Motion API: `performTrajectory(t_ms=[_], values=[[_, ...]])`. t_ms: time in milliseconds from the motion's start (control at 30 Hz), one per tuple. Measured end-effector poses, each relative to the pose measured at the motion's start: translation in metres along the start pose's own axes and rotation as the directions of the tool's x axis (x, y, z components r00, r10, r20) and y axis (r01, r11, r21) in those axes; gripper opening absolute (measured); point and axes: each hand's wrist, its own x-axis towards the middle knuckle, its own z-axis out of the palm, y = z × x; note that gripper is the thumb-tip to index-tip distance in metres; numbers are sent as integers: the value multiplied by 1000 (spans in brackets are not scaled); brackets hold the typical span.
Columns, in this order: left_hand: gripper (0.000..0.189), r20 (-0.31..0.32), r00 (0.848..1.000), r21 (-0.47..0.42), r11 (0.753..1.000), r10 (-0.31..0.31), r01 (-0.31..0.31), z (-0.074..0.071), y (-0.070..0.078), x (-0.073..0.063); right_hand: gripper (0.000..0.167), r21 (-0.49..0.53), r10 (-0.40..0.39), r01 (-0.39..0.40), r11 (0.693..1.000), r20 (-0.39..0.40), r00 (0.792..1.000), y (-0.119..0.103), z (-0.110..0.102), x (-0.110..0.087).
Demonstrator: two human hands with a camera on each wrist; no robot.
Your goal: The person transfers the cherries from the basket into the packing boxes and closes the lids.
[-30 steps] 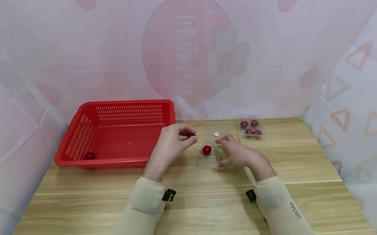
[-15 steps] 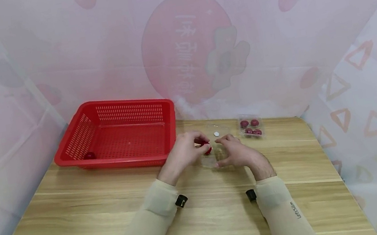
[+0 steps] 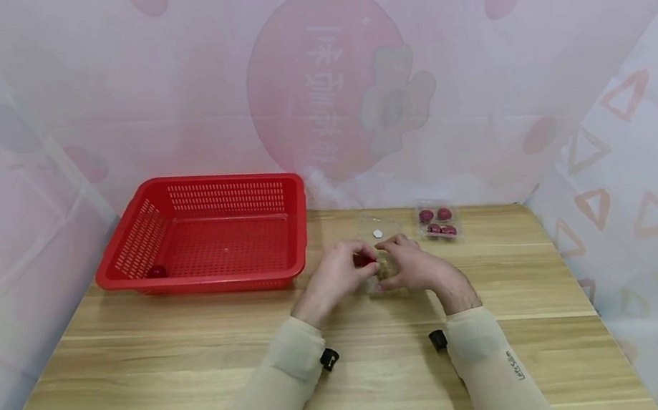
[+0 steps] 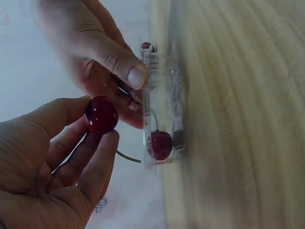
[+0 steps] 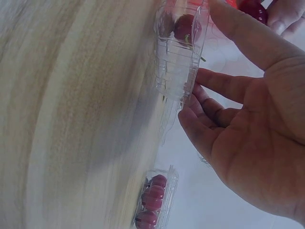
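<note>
Cream sleeves (image 3: 502,373) cover both forearms nearest the camera, each with a small black fitting (image 3: 329,359) at the wrist, above a pale wood-grain tabletop (image 3: 395,404). Past the cuffs, the left hand (image 3: 337,276) pinches a glossy dark red cherry (image 4: 101,115) between thumb and fingertips, right beside the open box (image 4: 162,90); a thin green stem (image 4: 128,157) shows below the fruit. The right hand (image 3: 414,268) arches over that clear plastic box, thumb and fingers on its edges, holding it on the tabletop. One loose cherry (image 4: 161,145) (stem and all) already lies inside. Just beyond the hands, the clear lid (image 3: 389,227) lies folded back, a white spot (image 3: 377,234) on it. To the left stands a red slotted basket (image 3: 205,282), another fruit (image 3: 156,271) in its near left corner. Farther right sits a second clear box (image 5: 170,193), four dark red fruits in it. Behind everything hangs pink and white printed cloth (image 3: 164,80).
</note>
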Motion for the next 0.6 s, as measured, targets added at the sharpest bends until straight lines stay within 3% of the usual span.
performTrajectory(t_ms=[367, 600], values=[[6, 9, 1000, -1, 1000, 11, -11, 12, -7, 2, 94, -3, -4, 4, 1000, 0, 1000, -1, -1, 0], [4, 2, 1000, 56, 998, 7, -7, 21, -10, 6, 95, -6, -12, 12, 1000, -3, 1000, 0, 0, 1]])
